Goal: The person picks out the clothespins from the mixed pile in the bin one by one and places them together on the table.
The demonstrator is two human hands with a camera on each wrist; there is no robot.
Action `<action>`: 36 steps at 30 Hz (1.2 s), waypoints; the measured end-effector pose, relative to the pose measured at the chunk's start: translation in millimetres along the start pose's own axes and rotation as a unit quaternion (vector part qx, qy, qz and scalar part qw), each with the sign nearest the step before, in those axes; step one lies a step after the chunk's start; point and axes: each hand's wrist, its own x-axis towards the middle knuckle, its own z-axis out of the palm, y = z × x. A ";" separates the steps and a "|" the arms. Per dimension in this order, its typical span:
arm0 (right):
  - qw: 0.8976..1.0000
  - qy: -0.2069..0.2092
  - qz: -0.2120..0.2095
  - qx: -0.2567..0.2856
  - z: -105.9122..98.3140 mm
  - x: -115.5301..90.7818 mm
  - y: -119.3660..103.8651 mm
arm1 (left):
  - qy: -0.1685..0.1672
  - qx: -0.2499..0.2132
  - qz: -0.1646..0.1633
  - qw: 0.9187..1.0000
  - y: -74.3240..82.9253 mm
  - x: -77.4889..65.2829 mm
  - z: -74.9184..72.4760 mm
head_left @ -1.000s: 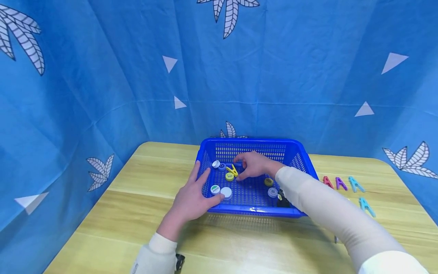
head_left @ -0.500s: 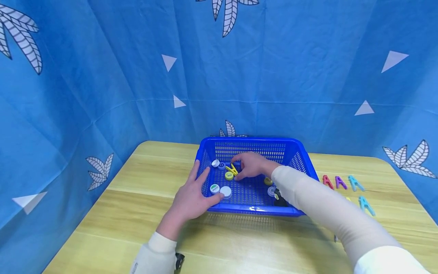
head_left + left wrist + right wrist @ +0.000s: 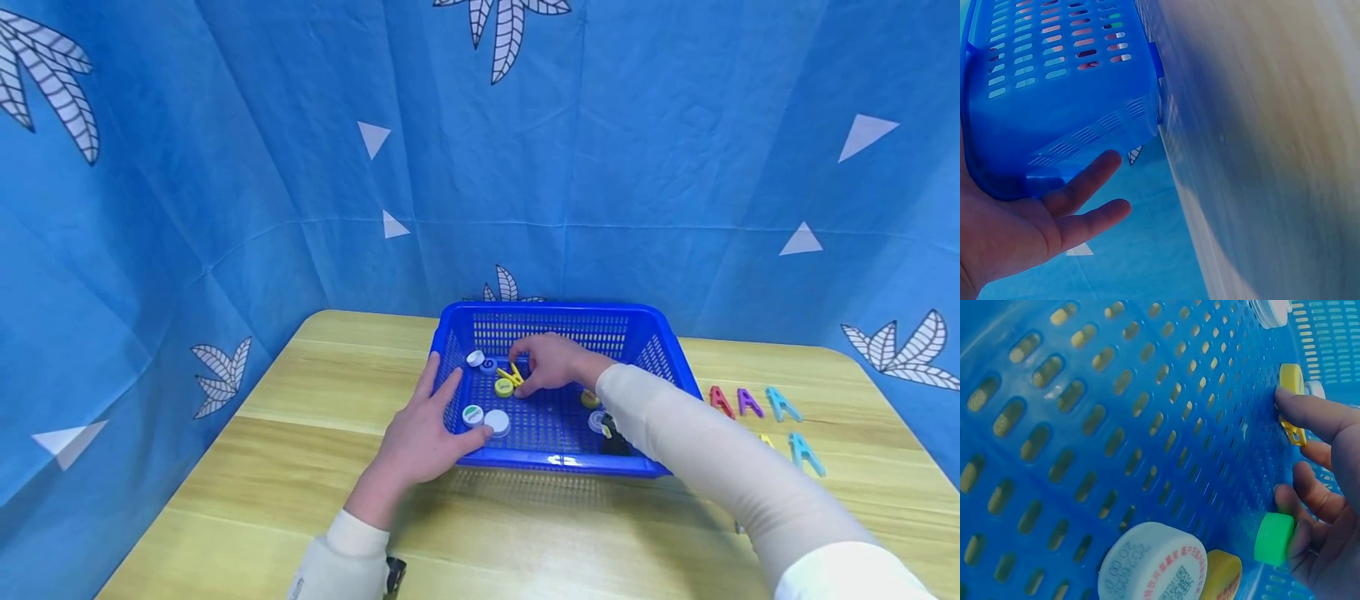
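Note:
A blue plastic basket (image 3: 555,460) stands on the table with several bottle caps in it. Inside, my right hand (image 3: 553,362) pinches a yellow clothespin (image 3: 516,375) with curled thumb and index finger. Beside the clothespin is a yellow cap (image 3: 504,387). In the right wrist view, a green cap (image 3: 1274,539) lies by that hand's other fingers. My left hand (image 3: 423,433) rests on the basket's front left corner, fingers straight along the left side and thumb over the front rim. Near that thumb sit a white cap (image 3: 497,422) and a green-and-white cap (image 3: 472,415).
To the right of the basket lie a red clothespin (image 3: 722,402), a purple clothespin (image 3: 749,403) and light blue clothespins (image 3: 806,454). My right sleeve (image 3: 705,450) crosses the basket's right rim. A blue patterned curtain (image 3: 480,167) hangs behind the wooden table (image 3: 247,467).
The right hand has shifted slightly left and closer round the yellow clothespin, which has turned a little. The left hand and the basket stay in place.

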 end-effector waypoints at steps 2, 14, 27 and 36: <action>1.000 -0.002 0.005 0.002 0.4 0.0 -0.1 | 0.000 -0.001 0.001 1.000 -0.1 -0.8 -0.2; 1.000 -0.009 -0.013 0.006 -1.7 1.5 2.2 | 0.000 -0.002 -0.001 1.000 -0.6 -0.9 -1.5; 1.000 0.002 -0.020 0.017 -5.4 0.1 4.9 | -0.002 -0.008 0.002 1.000 -0.3 -1.2 -2.1; 0.999 -0.003 -0.031 0.028 -13.0 -1.5 0.5 | -0.005 -0.009 0.002 1.000 -1.3 -0.8 -3.3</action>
